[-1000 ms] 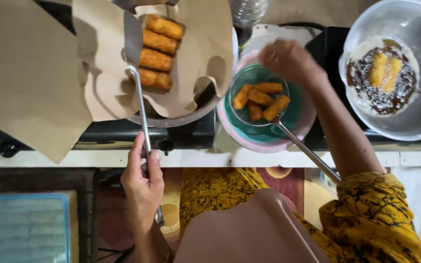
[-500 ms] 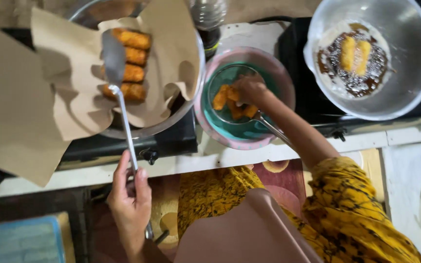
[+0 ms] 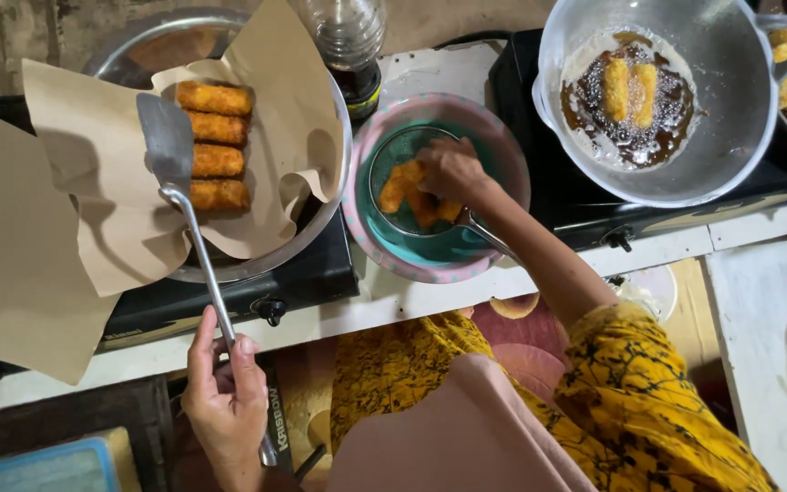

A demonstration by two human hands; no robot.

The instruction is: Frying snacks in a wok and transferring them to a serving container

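Spatula point(image 3: 168, 146) gripped by left hand point(image 3: 222, 401), right hand point(image 3: 448, 169) pinching fried rolls point(image 3: 412, 196) inside strainer point(image 3: 384, 155).

Home kitchen, frying station. Evidence: two black tabletop stoves point(image 3: 257, 296) on a white desk point(image 3: 466, 301); wok point(image 3: 740, 137) of bubbling oil with two rolls frying; paper-lined pan point(image 3: 321, 219) holding four fried rolls point(image 3: 216, 146); strainer point(image 3: 393, 155) over a bowl point(image 3: 503, 137); oil bottle point(image 3: 350, 46).
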